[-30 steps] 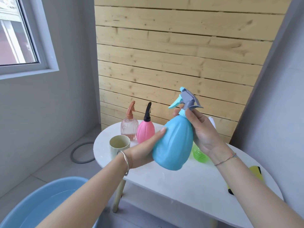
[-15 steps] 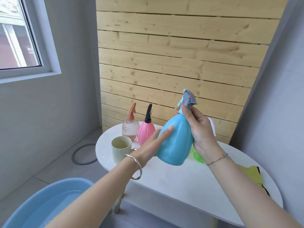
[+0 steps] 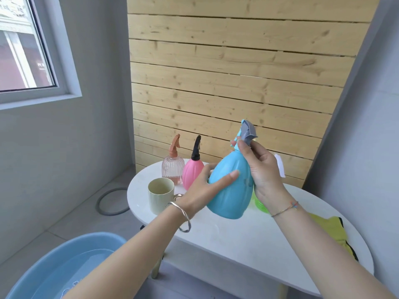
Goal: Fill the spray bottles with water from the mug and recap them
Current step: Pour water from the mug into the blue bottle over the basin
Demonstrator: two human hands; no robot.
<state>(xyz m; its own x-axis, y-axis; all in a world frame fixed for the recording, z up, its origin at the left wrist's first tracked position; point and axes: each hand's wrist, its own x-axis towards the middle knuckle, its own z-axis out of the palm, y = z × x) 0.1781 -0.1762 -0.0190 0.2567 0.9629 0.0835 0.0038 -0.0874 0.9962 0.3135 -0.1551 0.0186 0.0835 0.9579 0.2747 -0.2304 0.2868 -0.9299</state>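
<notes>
Right fingers (image 3: 243, 146): clamped on the collar of the spray head (image 3: 247, 131), thumb and fingertips pinching just under the grey trigger; right hand (image 3: 262, 169) behind the neck
Left fingers (image 3: 229, 176): wrapped round the belly of the blue spray bottle (image 3: 232, 197), thumb across the front; left hand (image 3: 199, 190) steadies it
Blue spray bottle: tilted, held in the air above the middle of the worktop (image 3: 248, 240), head seated on the neck
Mug (image 3: 160, 195): upright near the left edge
Pink bottle (image 3: 192, 172), clear ribbed bottle (image 3: 172, 169): side by side at the far left edge, both capped
Green bottle (image 3: 260, 205): behind the blue one, mostly covered
Yellow cloth (image 3: 330, 229): right edge
Blue basin (image 3: 64, 266): on the floor below the near left corner, holds water

Progress: probably early; this looks like the cap step on the blue bottle, though loosening or tightening cannot be told. Every visible bottle is capped, so which are filled is open

Unclear: mug contents; levels in the opaque bottles; the green bottle's top; a white item (image 3: 279, 166) behind the right hand, unidentified; basin cut off by the frame
</notes>
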